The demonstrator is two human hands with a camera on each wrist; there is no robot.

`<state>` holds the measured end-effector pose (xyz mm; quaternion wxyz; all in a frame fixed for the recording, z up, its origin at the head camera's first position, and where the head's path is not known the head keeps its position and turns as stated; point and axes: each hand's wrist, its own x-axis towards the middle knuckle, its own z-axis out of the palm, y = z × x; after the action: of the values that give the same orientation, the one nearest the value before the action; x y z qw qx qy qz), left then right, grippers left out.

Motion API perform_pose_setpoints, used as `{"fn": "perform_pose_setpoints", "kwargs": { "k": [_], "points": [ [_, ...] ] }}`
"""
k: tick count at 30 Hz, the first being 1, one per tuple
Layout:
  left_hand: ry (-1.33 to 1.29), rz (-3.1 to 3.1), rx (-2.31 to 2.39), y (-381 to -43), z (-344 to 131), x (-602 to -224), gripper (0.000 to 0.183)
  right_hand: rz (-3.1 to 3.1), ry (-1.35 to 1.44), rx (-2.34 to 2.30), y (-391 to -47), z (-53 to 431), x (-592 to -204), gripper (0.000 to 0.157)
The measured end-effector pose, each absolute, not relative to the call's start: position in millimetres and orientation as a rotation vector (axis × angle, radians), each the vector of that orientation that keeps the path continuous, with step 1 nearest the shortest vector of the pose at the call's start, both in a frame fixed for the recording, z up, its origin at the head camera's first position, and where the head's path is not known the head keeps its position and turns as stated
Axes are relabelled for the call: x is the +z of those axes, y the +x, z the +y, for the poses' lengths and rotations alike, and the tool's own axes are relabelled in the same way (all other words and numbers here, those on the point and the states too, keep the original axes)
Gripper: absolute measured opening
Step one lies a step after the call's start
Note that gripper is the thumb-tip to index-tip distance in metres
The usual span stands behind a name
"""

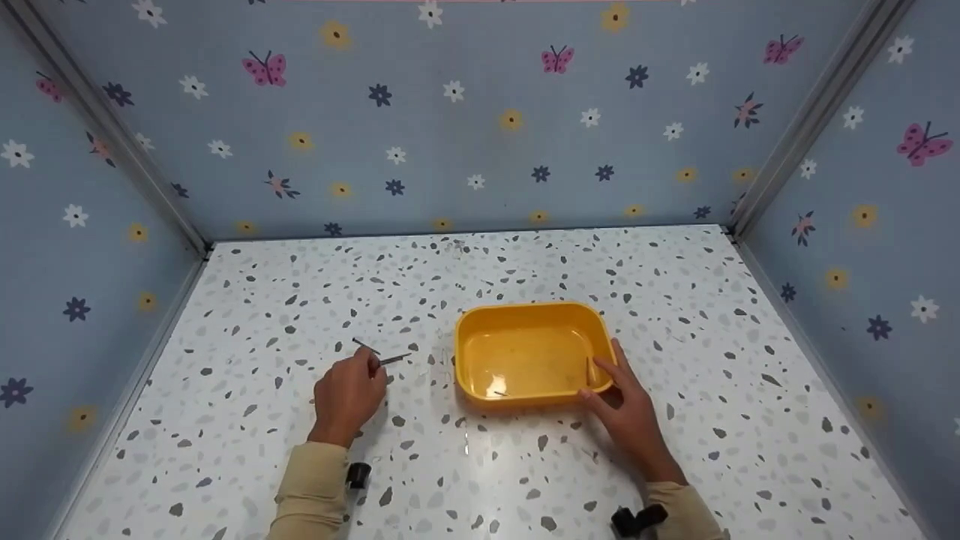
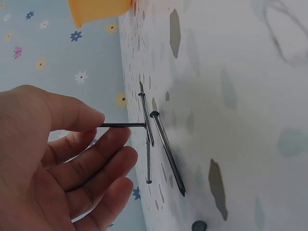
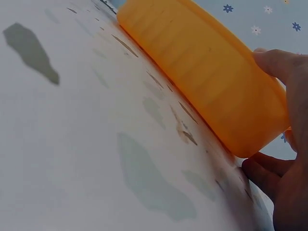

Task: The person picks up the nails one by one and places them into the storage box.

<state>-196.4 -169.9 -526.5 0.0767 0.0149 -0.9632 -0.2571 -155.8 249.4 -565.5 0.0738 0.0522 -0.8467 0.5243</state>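
Note:
My left hand (image 1: 349,394) pinches a thin metal nail (image 2: 122,125) between thumb and fingertip, just over the table. Several more dark nails lie loose beside its fingertips, one of them a thicker nail (image 2: 167,154) with a round head. To the right of these stands a yellow plastic tub (image 1: 532,352), shallow with rounded corners. My right hand (image 1: 628,409) grips the tub's near right corner, thumb at the rim and fingers along the outer side. A small thin dark piece (image 1: 501,394) lies inside, by the tub's near wall.
The speckled white table (image 1: 420,285) carries everything. Blue panels with flowers and butterflies rise at the back wall (image 1: 480,135) and on both sides, joined by metal corner strips (image 1: 802,127).

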Motion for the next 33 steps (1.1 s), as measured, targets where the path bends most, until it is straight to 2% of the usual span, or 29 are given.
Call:
{"fn": "perform_pose_setpoints", "kwargs": {
  "k": [15,33],
  "points": [
    [0.034,-2.879,-0.84,-200,-158,-523,0.011,-2.558,0.149,1.54,-156,249,-565,0.066],
    [-0.018,-2.766,-0.848,-202,-141,-517,0.023,-2.546,0.156,1.583,-156,249,-565,0.065]
  ]
}}
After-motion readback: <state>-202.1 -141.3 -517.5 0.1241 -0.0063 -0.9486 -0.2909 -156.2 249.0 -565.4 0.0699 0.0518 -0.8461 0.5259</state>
